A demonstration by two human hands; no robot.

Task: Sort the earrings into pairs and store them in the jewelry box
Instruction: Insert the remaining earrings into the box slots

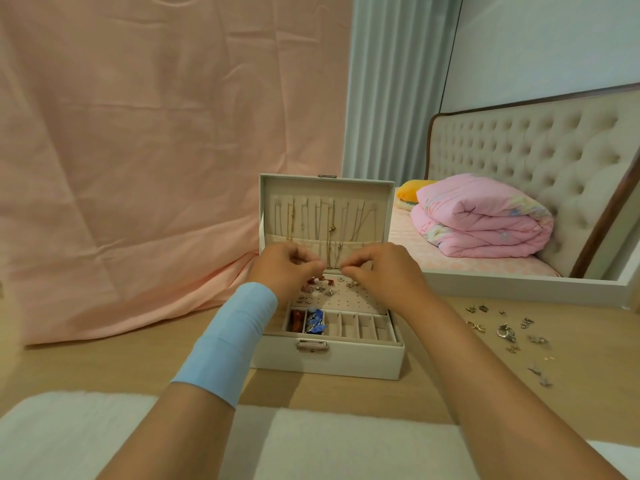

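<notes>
**Over the open jewelry box [329, 358], a two-handed pinch is poised**

At the centre of the frame, the left hand [287, 268] and the right hand [381, 271] are held just above the box. The fingers [317, 269] are curled, with thumb and forefinger tips pressed together and the two pinches nearly meeting. Whether a stud is held between them cannot be told. Directly below lies the cream perforated panel [349, 301], with several small seated earrings [322, 287] clustered at its left. Loose earrings [509, 334], metallic and tangled, are scattered on the pale wooden worktop [104, 362] at lower right of the frame. They lie well apart from the box and nearer the right hand. Thin chains [329, 220] are hung in the padded lid.
</notes>
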